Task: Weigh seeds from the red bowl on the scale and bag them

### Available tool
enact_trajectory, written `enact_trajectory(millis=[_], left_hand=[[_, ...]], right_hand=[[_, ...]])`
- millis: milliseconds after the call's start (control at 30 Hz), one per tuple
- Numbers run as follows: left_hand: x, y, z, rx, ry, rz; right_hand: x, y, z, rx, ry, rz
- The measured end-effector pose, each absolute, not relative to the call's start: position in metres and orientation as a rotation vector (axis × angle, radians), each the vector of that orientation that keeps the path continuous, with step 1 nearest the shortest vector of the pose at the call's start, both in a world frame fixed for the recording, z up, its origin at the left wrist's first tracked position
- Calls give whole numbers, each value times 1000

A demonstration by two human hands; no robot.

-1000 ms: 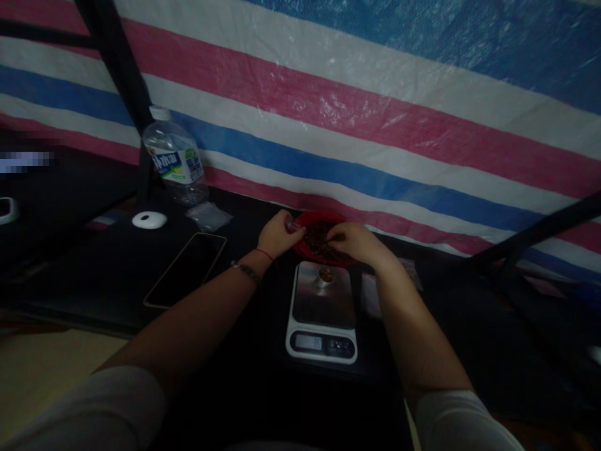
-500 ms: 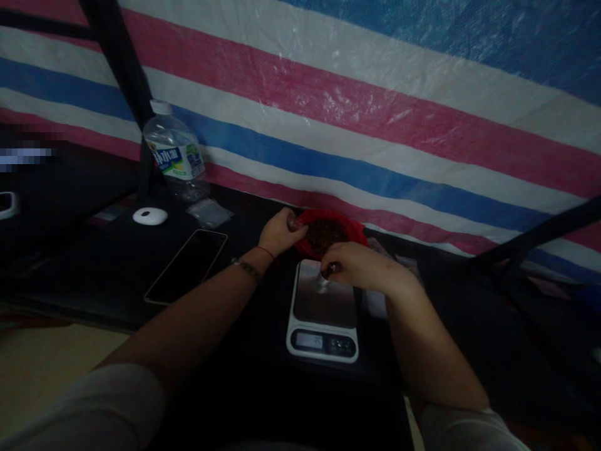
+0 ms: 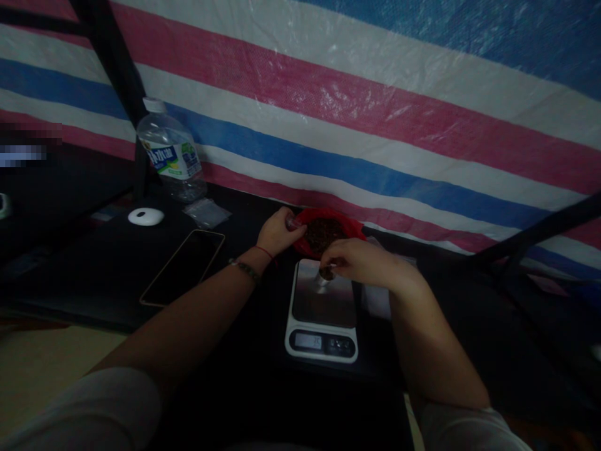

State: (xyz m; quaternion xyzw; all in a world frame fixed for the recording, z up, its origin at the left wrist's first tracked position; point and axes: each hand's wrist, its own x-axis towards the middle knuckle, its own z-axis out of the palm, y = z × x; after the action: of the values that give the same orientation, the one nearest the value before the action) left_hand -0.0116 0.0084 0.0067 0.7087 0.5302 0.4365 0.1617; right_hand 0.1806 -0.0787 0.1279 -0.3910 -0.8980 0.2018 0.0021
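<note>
My left hand (image 3: 277, 230) is curled at the left rim of a red plastic bag (image 3: 353, 227), with a small clear, shiny object (image 3: 293, 223) between its thumb and fingers. Dark brown bits (image 3: 323, 234) fill the open bag. Over the back of a white digital scale (image 3: 290, 335), my right hand (image 3: 350, 258) has its fingers pinched together at the top of a small clear container (image 3: 322, 285), which seems to stand on the metal plate. Something dark shows under those fingertips; what they grip is too dim to make out.
Left of my forearm lies a phone (image 3: 184, 266), with a white rounded device (image 3: 146, 217) and clear plastic bags (image 3: 207, 213) behind it. A large clear bottle (image 3: 171, 150) stands by a dark post. More clear bags (image 3: 376, 302) lie right of the scale. A striped sheet (image 3: 328, 113) hangs behind.
My right hand has shifted slightly at the small container, and more of the dark stuff under its fingertips shows. My left hand stays at the bag's rim. The view has shifted a little.
</note>
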Motion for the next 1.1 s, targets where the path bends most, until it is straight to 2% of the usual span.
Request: enact_trajectory(millis=[433, 633, 800, 1100], left_hand=[[-11, 8, 6, 1997, 1538, 1221], [-10, 7, 8, 2004, 1521, 1198], [-11, 8, 9, 2007, 1516, 1177], [-11, 8, 10, 2005, 1517, 1162]], right_hand=[[190, -65, 121, -1417, -2667, 496], [207, -26, 83, -1562, -2473, 196], [207, -6, 46, -1648, -2588, 190], [208, -1, 39, -1608, -2615, 168]])
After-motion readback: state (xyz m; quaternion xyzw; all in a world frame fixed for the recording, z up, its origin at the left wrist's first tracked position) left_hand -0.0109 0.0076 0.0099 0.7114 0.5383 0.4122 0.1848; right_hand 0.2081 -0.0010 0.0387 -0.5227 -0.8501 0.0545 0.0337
